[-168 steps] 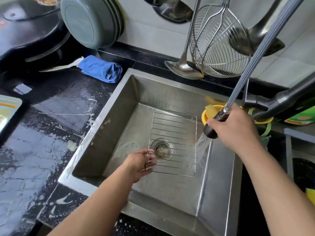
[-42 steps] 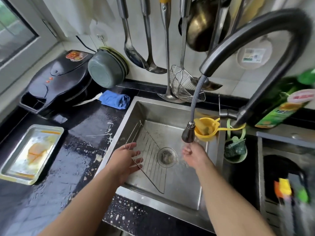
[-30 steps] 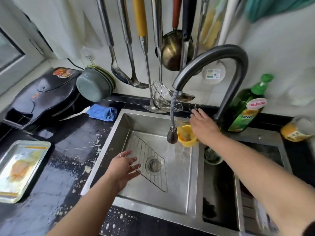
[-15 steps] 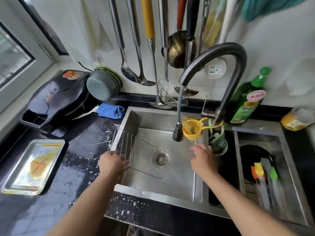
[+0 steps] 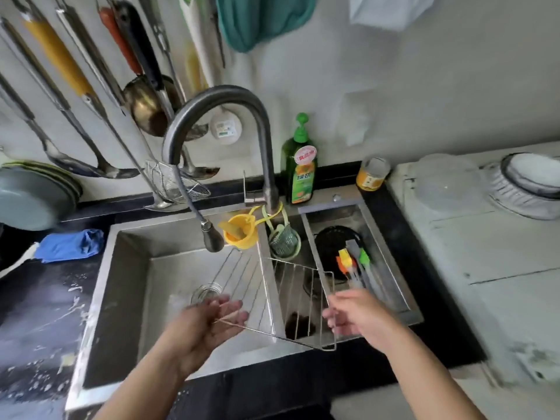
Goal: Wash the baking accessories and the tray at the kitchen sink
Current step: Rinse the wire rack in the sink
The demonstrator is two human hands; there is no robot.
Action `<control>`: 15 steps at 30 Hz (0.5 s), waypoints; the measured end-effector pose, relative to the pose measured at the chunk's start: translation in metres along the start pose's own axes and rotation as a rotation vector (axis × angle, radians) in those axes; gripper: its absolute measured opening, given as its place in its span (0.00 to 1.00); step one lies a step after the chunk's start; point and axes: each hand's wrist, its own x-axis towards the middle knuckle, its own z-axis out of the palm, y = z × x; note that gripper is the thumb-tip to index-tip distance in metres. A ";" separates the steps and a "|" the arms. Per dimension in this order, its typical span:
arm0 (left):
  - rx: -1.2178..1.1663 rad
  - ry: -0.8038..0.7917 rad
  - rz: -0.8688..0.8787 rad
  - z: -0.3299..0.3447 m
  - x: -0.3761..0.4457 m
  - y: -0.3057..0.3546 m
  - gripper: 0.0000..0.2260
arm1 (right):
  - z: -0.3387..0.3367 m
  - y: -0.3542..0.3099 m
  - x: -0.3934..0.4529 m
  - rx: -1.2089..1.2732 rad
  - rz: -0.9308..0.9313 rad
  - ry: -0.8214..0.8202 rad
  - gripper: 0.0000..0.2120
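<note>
A wire rack point(image 5: 291, 298) hangs tilted in the air over the divider between the left sink point(image 5: 127, 268) and the smaller right basin point(image 5: 403, 301). My left hand point(image 5: 212, 322) lies palm up under the rack's left corner, fingers fairly straight. My right hand point(image 5: 354, 316) grips the rack's right edge with curled fingers. Silicone brushes point(image 5: 348, 262) with yellow, orange and green heads lie in the right basin beside a dark round item. The pull-out spray head point(image 5: 213, 241) dangles from the faucet point(image 5: 212, 116); no water runs. The baking tray is out of view.
A yellow cup point(image 5: 241, 234) and a green sponge holder point(image 5: 283, 242) hang at the faucet base. Green dish soap point(image 5: 298, 171) and a jar point(image 5: 372, 174) stand behind. A blue cloth point(image 5: 69, 245) lies on the wet black counter. Ladles hang on the wall; bowls point(image 5: 527, 183) sit far right.
The rack has come up out of the left sink and moved right over the divider. My right hand has taken hold of its right edge. The view has swung right, losing the tray.
</note>
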 end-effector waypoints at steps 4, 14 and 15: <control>0.187 -0.155 0.083 0.094 0.034 0.019 0.11 | -0.038 0.023 -0.008 0.288 0.120 0.053 0.09; 0.642 -0.198 0.129 0.135 0.049 -0.008 0.14 | -0.044 0.027 0.068 0.690 0.229 0.354 0.15; 0.652 -0.171 0.103 0.124 0.050 -0.011 0.13 | -0.044 0.028 0.073 0.681 0.230 0.359 0.14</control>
